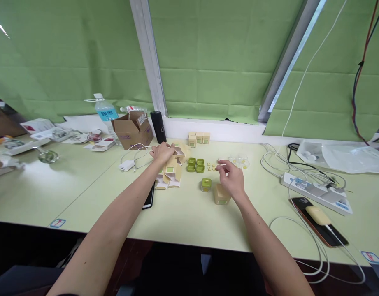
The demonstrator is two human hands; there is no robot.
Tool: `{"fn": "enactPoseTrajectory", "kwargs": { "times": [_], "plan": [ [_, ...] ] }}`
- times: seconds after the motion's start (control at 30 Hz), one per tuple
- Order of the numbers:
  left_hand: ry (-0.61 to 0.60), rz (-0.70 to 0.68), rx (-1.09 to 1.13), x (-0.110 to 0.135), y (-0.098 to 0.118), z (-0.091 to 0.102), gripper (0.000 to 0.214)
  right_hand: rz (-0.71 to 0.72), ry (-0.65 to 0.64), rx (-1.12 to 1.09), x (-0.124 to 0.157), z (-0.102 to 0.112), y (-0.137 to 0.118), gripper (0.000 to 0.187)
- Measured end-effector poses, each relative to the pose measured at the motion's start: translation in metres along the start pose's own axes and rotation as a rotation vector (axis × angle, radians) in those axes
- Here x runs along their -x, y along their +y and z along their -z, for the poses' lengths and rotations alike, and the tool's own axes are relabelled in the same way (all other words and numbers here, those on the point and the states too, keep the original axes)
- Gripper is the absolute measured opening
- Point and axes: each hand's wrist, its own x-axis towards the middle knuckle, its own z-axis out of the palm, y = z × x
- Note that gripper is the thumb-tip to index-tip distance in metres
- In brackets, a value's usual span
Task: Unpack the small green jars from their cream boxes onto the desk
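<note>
My left hand (pixel 162 152) reaches out over a pile of flattened beige cartons (pixel 170 172) and its curled fingers rest on the top of the pile. My right hand (pixel 231 176) hovers with fingers pinched near a row of small yellow stickers (pixel 211 166). Below it stands a folded beige box (pixel 221 195) and a small green-lidded jar (pixel 205 184). Several green jars (pixel 196 165) sit grouped between my hands. Three finished beige boxes (pixel 198 138) line up near the window sill.
An open cardboard box (pixel 133 130), a black flask (pixel 158 127) and a water bottle (pixel 104 113) stand at the back left. A white charger (pixel 126 165) lies near the cartons. A power strip (pixel 315 190), cables and a phone (pixel 319 222) occupy the right.
</note>
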Motion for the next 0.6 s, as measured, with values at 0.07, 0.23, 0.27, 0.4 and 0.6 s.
{"fn": "enactPoseTrajectory", "kwargs": {
  "times": [0.07, 0.23, 0.27, 0.4, 0.6],
  "plan": [
    [0.111, -0.081, 0.045, 0.020, 0.002, 0.002, 0.033, -0.005, -0.031, 0.016, -0.002, 0.005, 0.000, 0.018],
    [-0.010, -0.487, 0.199, 0.088, 0.006, 0.004, 0.033, 0.124, -0.269, 0.117, 0.006, 0.034, 0.004, 0.027],
    [-0.102, -0.550, 0.200, 0.100, 0.007, 0.003, 0.035, 0.173, -0.319, 0.147, 0.010, 0.040, 0.006, 0.036],
    [-0.447, -0.668, 0.166, 0.129, 0.006, -0.009, 0.051, 0.275, -0.459, 0.250, 0.030, 0.051, 0.013, 0.061],
    [-0.564, -0.702, 0.076, 0.140, 0.014, -0.033, 0.047, 0.281, -0.439, 0.216, 0.034, 0.048, 0.011, 0.060]
  ]
}}
